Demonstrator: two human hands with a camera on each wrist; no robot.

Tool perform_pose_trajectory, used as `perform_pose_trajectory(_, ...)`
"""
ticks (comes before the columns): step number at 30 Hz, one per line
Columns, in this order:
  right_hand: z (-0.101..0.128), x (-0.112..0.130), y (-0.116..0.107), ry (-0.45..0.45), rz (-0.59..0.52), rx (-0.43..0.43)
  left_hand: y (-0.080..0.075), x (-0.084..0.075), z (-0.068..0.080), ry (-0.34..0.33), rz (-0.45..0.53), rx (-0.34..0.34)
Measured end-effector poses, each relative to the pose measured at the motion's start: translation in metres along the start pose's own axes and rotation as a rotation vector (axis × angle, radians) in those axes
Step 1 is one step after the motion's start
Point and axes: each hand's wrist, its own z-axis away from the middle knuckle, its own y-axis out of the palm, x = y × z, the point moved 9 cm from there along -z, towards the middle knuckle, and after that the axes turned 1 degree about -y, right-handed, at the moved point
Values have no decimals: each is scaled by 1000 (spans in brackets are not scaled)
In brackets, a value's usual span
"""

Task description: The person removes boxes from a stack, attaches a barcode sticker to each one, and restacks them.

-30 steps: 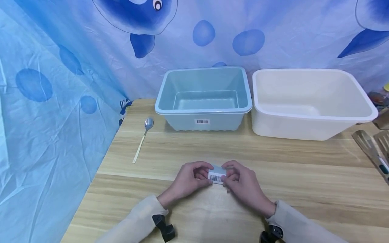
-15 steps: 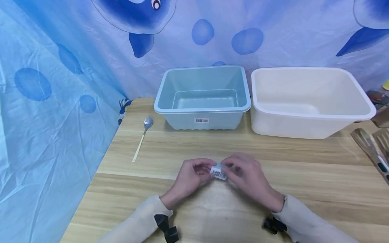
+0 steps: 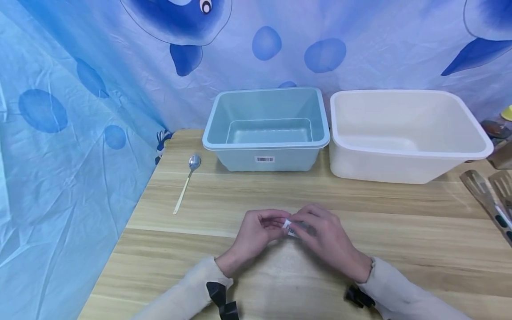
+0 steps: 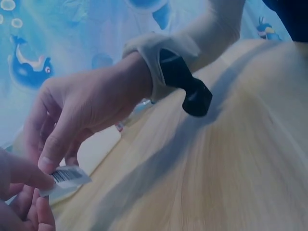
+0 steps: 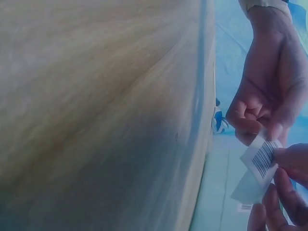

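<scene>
- Barcode label (image 3: 290, 228), a small white slip, is held just above the wooden table (image 3: 360, 209), between both hands at the near middle of the tabletop.
- Left hand (image 3: 256, 233): the label's left edge is pinched by curled fingertips (image 5: 276, 130), as seen from the right wrist.
- Right hand (image 3: 324, 235): the label's right edge is pinched between thumb and forefinger; most of the slip is hidden by these fingers in the head view.
- Pale blue tub (image 3: 266, 129), barcode sticker on its front wall, is set at the far side of the table.
- White tub (image 3: 408, 133) is placed just beside it, to the right.
- Spoon (image 3: 187, 182) is laid well apart at the left.
- Metal spatulas (image 3: 488, 195) are seen at the right edge.
- Blue patterned cloth (image 3: 80, 89) is hung behind and to the left.
</scene>
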Motion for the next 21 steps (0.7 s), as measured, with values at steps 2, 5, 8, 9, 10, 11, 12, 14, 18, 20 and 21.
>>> perform_pose_trajectory(2,0,0,0,-3,6,-4,1,1,0,-14,21,-2)
perform_pose_trajectory(5,1,1,0,-10,9,-4,2,2,0,-33,47,-4)
perform_pose_trajectory(8,1,2,0,-15,10,-4,3,3,0,-41,56,-7)
perform_pose_trajectory(9,1,2,0,-16,7,-4,3,3,0,-43,58,-9)
perform_pose_trajectory(10,1,2,0,-15,6,-5,3,3,0,-45,59,-10)
perform_pose_trajectory(11,1,2,0,-16,6,-7,3,3,1,-48,59,-12)
perform_pose_trajectory(12,1,2,0,-17,5,-8,3,4,1,-49,58,-12)
perform_pose_trajectory(14,2,2,0,-20,5,-15,2,4,1,-54,52,-14)
perform_pose_trajectory(18,3,2,0,-30,-6,-31,2,4,0,-58,52,-15)
perform_pose_trajectory(20,3,2,-1,-38,-15,-44,2,5,1,-65,69,-12)
perform_pose_trajectory(21,3,2,-1,-41,-22,-49,2,5,1,-69,81,-10)
